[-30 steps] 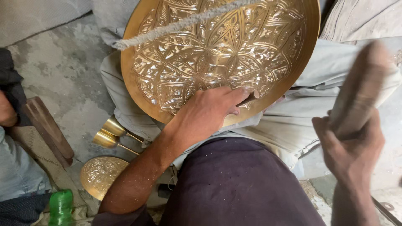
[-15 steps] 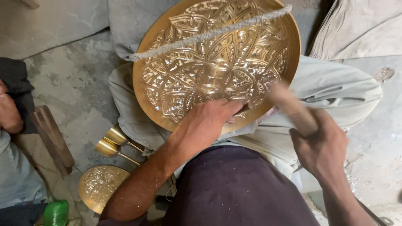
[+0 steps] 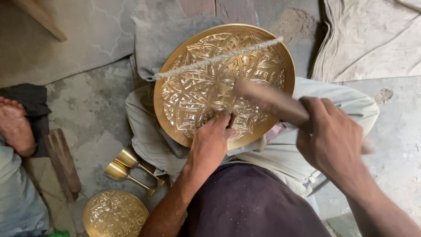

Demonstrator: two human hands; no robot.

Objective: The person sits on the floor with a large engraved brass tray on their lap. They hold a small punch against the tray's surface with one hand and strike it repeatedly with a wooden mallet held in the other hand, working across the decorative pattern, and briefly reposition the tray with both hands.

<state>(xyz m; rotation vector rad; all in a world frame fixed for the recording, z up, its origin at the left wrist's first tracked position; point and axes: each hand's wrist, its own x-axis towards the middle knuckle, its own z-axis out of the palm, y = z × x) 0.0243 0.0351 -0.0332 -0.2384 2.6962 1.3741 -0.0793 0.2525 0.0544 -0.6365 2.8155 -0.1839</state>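
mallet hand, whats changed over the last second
The right hand swung the wooden mallet down from raised at the right onto the brass tray; it is motion-blurred above the left hand. The left hand stayed pressed on the tray's lower edge, and the cord stayed across the tray.

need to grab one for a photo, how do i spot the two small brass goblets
Start at the big engraved brass tray on the person's lap, then drop to the concrete floor at its lower left. The two goblets lie there on their sides, plain and stemmed, unlike the small engraved plate below them.
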